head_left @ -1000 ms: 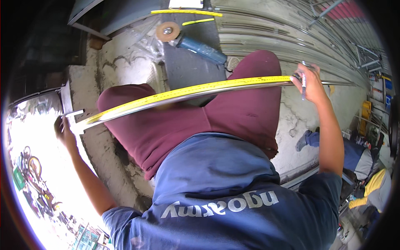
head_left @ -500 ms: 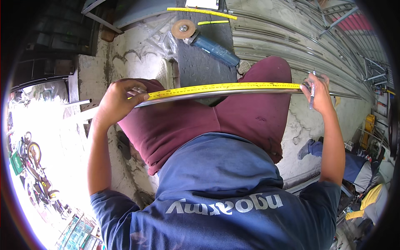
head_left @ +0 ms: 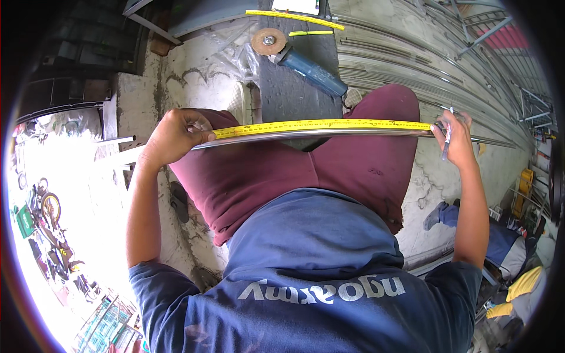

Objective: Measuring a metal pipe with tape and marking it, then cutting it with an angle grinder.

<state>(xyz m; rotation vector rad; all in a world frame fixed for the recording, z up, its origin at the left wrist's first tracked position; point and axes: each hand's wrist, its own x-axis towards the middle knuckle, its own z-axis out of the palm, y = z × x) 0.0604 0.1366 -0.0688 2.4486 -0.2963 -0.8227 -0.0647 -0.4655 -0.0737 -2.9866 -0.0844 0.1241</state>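
Observation:
A yellow measuring tape [head_left: 329, 124] stretches across my thighs along a shiny, thin metal tube [head_left: 329, 135]. My left hand [head_left: 176, 138] is closed at the left end, its thumb pressing the tape against the tube. At the other end my right hand [head_left: 456, 140] pinches the tape between thumb and finger. That hand also holds a slim pen [head_left: 447, 140], standing roughly upright between its fingers. My palms hide how far each hand wraps round the tube.
Ahead of my knees, an angle grinder [head_left: 309, 69] with a brown disc lies on a dark board [head_left: 294, 106]. Beyond it are another yellow strip [head_left: 294, 19] and a short yellow piece [head_left: 311, 33]. Long metal tubes [head_left: 400, 73] cover the floor ahead right. A person's foot [head_left: 435, 216] shows at right.
The whole view has shifted slightly, so everything appears a little further right and lower. Both hands keep their hold on the tape, and the pen stays in my right hand.

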